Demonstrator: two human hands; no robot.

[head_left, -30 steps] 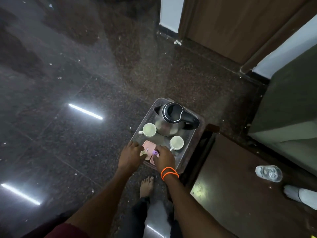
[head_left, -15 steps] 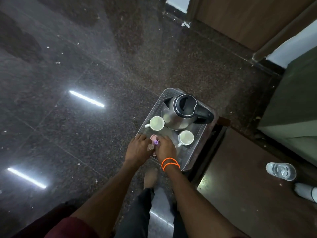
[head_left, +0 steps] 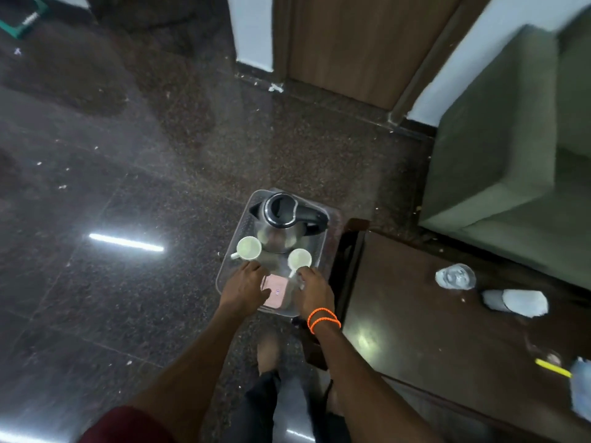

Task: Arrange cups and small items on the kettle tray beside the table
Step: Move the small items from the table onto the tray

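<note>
A: Starting at the left: left cup (head_left: 248, 248) upright on the tray (head_left: 323, 254), handle out toward the tray's left edge, just beside the kettle (head_left: 285, 222).

B: And the left hand (head_left: 243, 290)?

A: Down on the near part of the tray, fingers curled, touching the left side of the pink packets (head_left: 275, 290). Hard to say whether pinching them or only pressing; cannot tell.

B: Moving right?

A: Pink packets lying flat at the near edge, between both hands. Right cup (head_left: 299, 259) upright behind them, close to the kettle. Right hand (head_left: 314, 293), orange bands at the wrist, fingertips at the cup's handle and base. Grip or mere touch, again impossible to tell through the blur.

B: Step in hand, then?

A: Probably final squaring-up: packets nudged into place in front, right cup turned or shifted. Seems nearly done, with both cups, kettle and packets already on the tray beside the table (head_left: 431, 330).

B: Next move?

A: Likely a light touch only: steady the cup by its handle, slide the packets straight, avoid knocking the cup against the kettle.
</note>
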